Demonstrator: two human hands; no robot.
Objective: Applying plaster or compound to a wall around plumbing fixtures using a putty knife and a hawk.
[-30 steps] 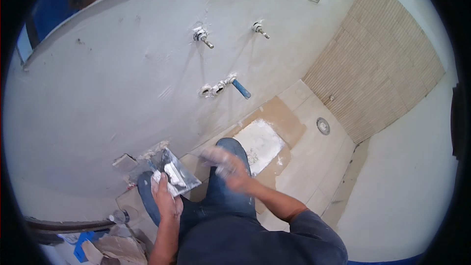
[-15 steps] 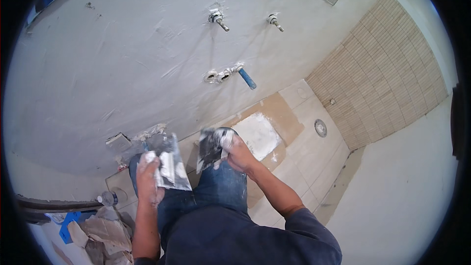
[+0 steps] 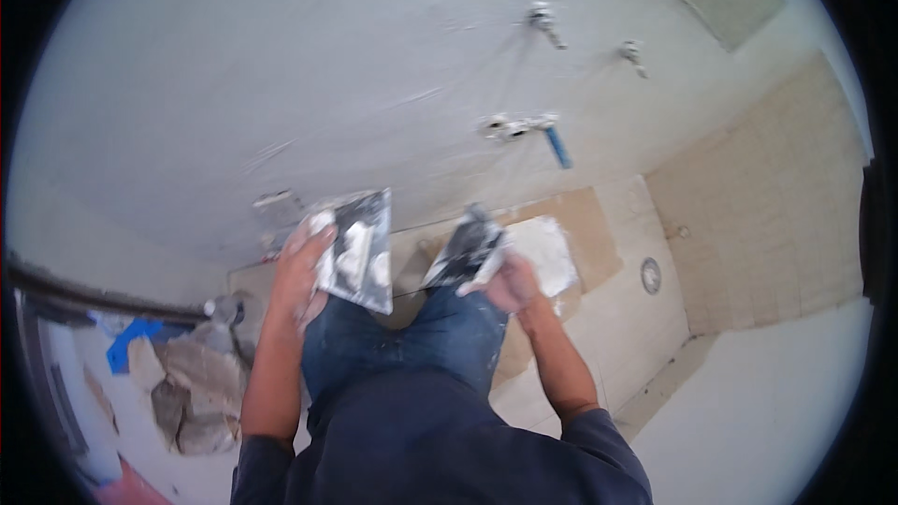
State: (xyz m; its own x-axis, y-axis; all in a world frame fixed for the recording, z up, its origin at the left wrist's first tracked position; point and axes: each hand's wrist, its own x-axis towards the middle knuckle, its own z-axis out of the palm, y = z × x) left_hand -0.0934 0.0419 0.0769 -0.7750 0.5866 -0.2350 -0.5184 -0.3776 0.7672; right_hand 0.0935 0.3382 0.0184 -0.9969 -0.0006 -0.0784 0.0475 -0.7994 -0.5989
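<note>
The left hand (image 3: pixel 301 271) is closed around a flat metal plastering hawk (image 3: pixel 358 251) smeared with white plaster, held tilted just left of the blue-jeaned knees (image 3: pixel 412 341). The right hand (image 3: pixel 510 282), right of the knees, grips a trowel (image 3: pixel 468 248) whose blade also carries plaster. Beyond the knees rises the skimmed grey wall (image 3: pixel 309 84) with its pipe stubs (image 3: pixel 519 126). If the hawk tilts further, wet plaster could probably slide onto the jeans or the floor tiles (image 3: pixel 636 318).
</note>
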